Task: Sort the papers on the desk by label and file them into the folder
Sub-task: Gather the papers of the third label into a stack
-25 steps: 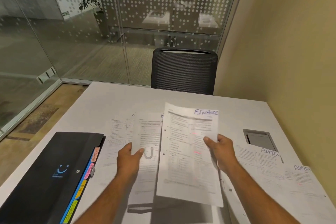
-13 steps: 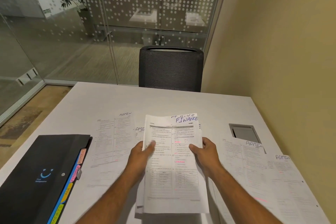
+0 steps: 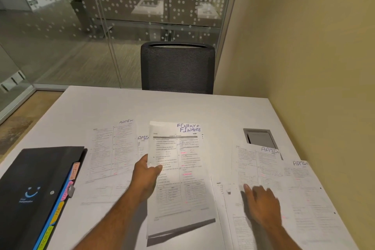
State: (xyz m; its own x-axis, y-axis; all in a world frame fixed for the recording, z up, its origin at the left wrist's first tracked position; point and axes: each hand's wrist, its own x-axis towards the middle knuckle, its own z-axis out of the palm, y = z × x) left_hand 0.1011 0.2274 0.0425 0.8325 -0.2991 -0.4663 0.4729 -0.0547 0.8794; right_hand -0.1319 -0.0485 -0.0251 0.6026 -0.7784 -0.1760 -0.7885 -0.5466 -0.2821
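My left hand [image 3: 145, 178] grips the left edge of two stacked sheets marked FINANCE [image 3: 180, 170], held just above the white desk [image 3: 162, 105]. My right hand [image 3: 260, 204] is off the stack, fingers spread and lying flat on an ADMIN sheet [image 3: 255, 164] at the right; it is blurred. Another ADMIN sheet [image 3: 304, 189] lies further right. At the left of the stack lies an ADMIN sheet [image 3: 113, 150], with one more [image 3: 142, 144] partly hidden behind the stack. The black folder [image 3: 34, 193] with coloured tabs lies shut at the near left.
A dark mesh chair [image 3: 177, 67] stands at the desk's far side. A cable hatch [image 3: 260, 138] is set in the desk near the yellow wall [image 3: 314, 67] on the right. Glass partitions close off the back and left.
My right hand has let go of the FINANCE stack and moved right onto the ADMIN sheet. My left hand alone holds the two FINANCE sheets, joined into one stack a moment ago.
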